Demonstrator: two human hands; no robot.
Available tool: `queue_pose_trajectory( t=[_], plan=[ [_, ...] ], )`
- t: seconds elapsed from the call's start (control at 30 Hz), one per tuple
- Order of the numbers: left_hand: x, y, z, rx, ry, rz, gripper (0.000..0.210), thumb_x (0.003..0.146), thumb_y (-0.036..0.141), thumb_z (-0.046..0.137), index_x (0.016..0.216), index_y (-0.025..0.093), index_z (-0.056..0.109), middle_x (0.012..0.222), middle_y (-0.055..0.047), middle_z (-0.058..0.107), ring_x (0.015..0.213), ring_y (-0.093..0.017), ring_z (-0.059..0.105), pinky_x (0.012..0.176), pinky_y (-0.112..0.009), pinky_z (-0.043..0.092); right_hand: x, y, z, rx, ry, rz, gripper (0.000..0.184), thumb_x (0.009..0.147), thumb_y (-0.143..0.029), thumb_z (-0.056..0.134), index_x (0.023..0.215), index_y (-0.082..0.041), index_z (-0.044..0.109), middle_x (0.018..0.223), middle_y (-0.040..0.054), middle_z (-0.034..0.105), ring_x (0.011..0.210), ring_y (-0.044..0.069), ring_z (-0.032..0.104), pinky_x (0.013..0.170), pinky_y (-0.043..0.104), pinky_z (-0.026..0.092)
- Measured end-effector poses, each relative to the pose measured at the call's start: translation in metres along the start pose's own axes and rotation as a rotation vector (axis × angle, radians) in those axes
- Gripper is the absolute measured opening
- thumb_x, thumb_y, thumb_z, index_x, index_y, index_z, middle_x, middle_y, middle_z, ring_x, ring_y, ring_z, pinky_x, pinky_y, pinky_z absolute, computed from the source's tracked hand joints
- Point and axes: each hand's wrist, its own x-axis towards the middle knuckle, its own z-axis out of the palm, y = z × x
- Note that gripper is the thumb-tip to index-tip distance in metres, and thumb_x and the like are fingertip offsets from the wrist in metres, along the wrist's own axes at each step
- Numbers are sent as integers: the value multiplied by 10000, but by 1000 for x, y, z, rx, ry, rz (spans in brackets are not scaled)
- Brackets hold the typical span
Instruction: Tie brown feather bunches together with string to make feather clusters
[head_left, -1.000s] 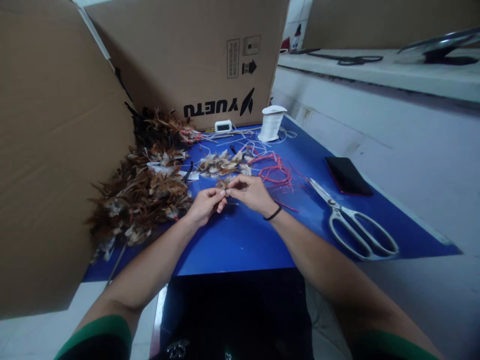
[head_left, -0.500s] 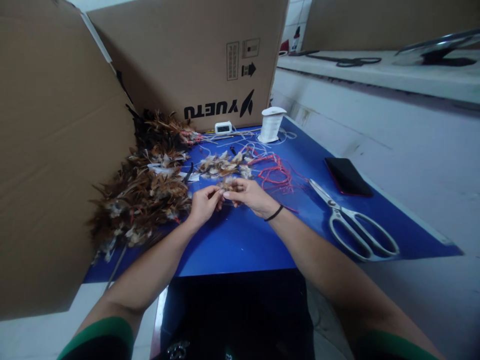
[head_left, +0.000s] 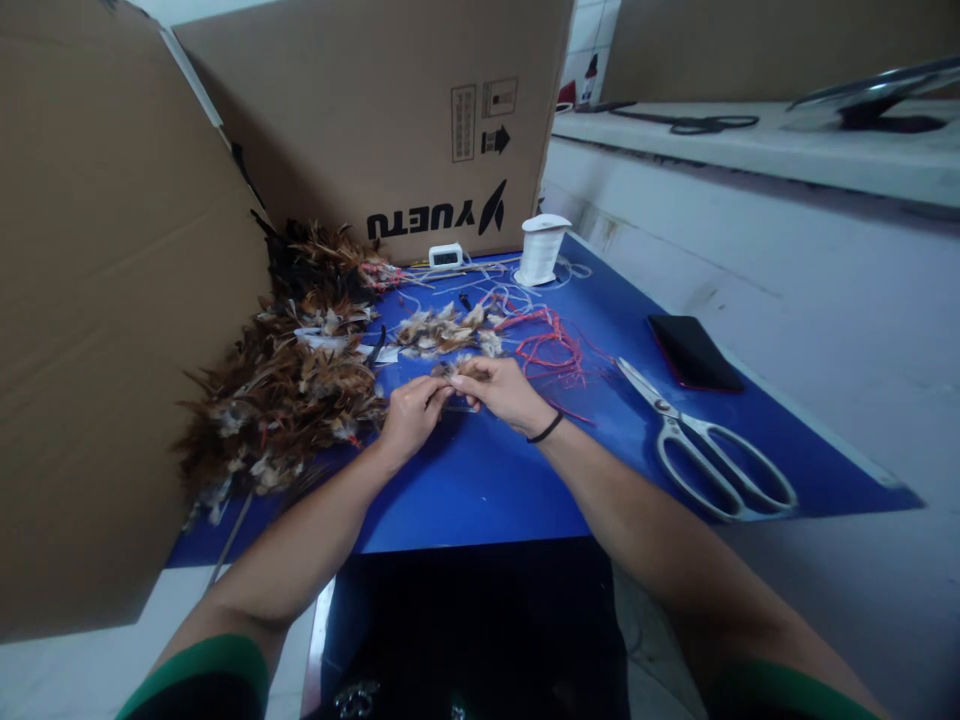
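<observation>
Over the blue table top, my two hands meet at the fingertips. My right hand, a dark band at its wrist, pinches a small tuft of brown and whitish feathers. The fingers of my left hand are pinched together against it from the left; what lies between them is hidden. Just beyond, a row of pale brown feather tufts lies on the table. Tangled red string spreads to its right. A big heap of brown feathers is piled left of my hands.
Large scissors lie at the right, tips towards the string, with a dark phone beyond them. A white spool and a small white display device stand at the back. Cardboard panels enclose the left and back.
My left hand has turned slightly, its fingers curled more closely at the tuft. My right thumb has shifted a little over the feathers. Everything on the table stays in place.
</observation>
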Motion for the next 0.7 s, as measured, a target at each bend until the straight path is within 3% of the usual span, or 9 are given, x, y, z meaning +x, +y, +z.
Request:
queue_pose_trajectory(
  t=[0.13, 0.37, 0.7],
  plan=[
    [1, -3, 1, -88, -92, -96, 233, 805, 378, 568, 706, 180, 642, 526, 1, 541, 517, -116, 498, 570, -235, 383, 0, -2, -3, -24, 1, -15, 275, 670, -407, 662, 710, -142, 598, 492, -42, 516, 426, 67, 462, 415, 203, 389],
    [3, -3, 2, -578, -252, -403, 390, 764, 529, 566, 784, 139, 581, 660, -7, 590, 440, -87, 510, 415, -221, 393, -1, -4, -6, -31, -53, -44, 293, 672, -431, 672, 693, -146, 608, 548, -18, 557, 450, 71, 479, 431, 206, 399],
    [5, -7, -2, -686, -376, -473, 405, 732, 502, 627, 773, 101, 580, 613, -13, 588, 405, -44, 457, 398, -182, 335, 1, -3, -8, -95, -94, -32, 236, 655, -386, 684, 699, -159, 636, 556, -14, 582, 450, 80, 464, 434, 212, 385]
  ],
)
